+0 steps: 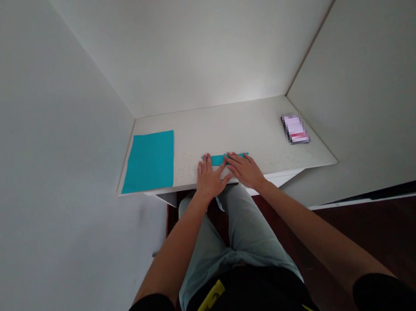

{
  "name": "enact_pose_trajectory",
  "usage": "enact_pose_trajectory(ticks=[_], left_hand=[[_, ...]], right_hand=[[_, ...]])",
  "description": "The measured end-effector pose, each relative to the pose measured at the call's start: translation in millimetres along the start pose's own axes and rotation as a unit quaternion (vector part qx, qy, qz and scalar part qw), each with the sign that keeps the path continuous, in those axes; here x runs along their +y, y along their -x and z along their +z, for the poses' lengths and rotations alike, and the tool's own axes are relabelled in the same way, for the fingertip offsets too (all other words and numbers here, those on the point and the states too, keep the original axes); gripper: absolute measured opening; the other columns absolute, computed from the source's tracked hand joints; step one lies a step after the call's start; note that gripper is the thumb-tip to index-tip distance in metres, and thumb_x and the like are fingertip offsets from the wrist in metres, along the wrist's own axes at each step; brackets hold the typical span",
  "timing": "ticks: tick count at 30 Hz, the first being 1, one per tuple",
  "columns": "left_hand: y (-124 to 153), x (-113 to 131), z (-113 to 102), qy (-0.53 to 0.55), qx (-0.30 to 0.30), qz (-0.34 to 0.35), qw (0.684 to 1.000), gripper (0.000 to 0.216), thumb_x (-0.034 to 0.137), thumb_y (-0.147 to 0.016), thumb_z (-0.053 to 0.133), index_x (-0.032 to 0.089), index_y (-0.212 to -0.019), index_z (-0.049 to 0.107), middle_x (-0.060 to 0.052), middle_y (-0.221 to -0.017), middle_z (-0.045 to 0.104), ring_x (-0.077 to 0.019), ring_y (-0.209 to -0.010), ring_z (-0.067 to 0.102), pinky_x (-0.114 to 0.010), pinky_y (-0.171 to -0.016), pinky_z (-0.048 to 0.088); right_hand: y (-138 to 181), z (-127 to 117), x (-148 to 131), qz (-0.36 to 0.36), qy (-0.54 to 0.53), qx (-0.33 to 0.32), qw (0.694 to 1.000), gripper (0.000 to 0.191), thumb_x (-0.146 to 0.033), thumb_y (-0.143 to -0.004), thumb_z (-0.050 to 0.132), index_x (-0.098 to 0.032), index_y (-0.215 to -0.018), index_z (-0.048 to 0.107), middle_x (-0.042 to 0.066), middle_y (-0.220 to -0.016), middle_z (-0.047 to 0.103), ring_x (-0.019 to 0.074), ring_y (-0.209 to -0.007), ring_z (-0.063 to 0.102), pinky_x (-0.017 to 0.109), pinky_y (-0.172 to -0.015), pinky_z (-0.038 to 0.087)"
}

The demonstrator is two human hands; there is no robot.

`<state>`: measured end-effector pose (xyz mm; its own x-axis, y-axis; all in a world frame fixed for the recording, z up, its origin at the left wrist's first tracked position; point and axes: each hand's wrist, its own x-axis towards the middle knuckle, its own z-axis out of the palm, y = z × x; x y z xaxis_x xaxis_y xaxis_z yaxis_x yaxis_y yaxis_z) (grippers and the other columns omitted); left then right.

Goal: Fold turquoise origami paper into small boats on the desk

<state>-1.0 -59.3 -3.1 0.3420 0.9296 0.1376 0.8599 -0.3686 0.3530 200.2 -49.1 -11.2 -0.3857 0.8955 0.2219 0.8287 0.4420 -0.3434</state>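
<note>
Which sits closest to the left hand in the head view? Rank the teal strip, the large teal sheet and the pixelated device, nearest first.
1. Teal strip: directly under the fingers of the left hand.
2. Large teal sheet: off to that hand's left.
3. Pixelated device: far right, beyond the right hand.

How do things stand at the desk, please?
Left hand, right hand on narrow teal strip. Strip partly covered. Teal sheet left, pixelated device right, both clear of hands.
</note>
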Motion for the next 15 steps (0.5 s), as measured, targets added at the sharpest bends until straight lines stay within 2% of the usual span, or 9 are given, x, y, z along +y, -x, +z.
enact_pose_trajectory(ticks=[4,8,12,15], left_hand=[[1,-12,-5,0.003,0.011,-0.006,1.000,0.060,0.053,-0.107,0.052,0.032,-0.163,0.051,-0.012,-0.179,0.030,-0.0356,-0.167,0.025,-0.062,-0.133,0.020],[-3,-28,-10,0.013,0.023,-0.016,1.000,0.061,0.047,-0.109,0.047,0.026,-0.165,0.048,-0.013,-0.177,0.034,-0.0334,-0.165,0.030,-0.062,-0.134,0.019],[-10,-41,-13,0.022,0.025,-0.027,0.999,0.050,0.043,-0.110,0.045,0.034,-0.156,0.060,-0.007,-0.172,0.045,-0.0308,-0.162,0.037,-0.061,-0.131,0.024],[-14,-47,-13,0.038,0.034,-0.029,0.998,0.042,0.045,-0.109,0.048,0.039,-0.145,0.069,-0.004,-0.167,0.052,-0.0298,-0.159,0.042,-0.059,-0.129,0.028]], right_hand=[[11,-8,24,0.008,0.028,-0.018,0.999,0.061,-0.044,-0.112,0.033,-0.020,-0.166,0.045,0.014,-0.172,0.041,0.0326,-0.159,0.041,0.062,-0.132,0.026],[22,-15,48,0.030,0.043,-0.014,0.999,0.065,-0.047,-0.112,0.032,-0.015,-0.168,0.042,0.017,-0.172,0.040,0.0336,-0.160,0.040,0.064,-0.132,0.023],[18,-19,58,0.054,0.035,0.002,0.998,0.059,-0.046,-0.111,0.036,-0.019,-0.160,0.052,0.016,-0.167,0.049,0.0347,-0.157,0.044,0.065,-0.130,0.027],[8,-20,56,0.070,0.016,0.030,0.997,0.051,-0.049,-0.108,0.048,-0.020,-0.147,0.064,0.017,-0.159,0.059,0.0364,-0.149,0.052,0.060,-0.123,0.038]])
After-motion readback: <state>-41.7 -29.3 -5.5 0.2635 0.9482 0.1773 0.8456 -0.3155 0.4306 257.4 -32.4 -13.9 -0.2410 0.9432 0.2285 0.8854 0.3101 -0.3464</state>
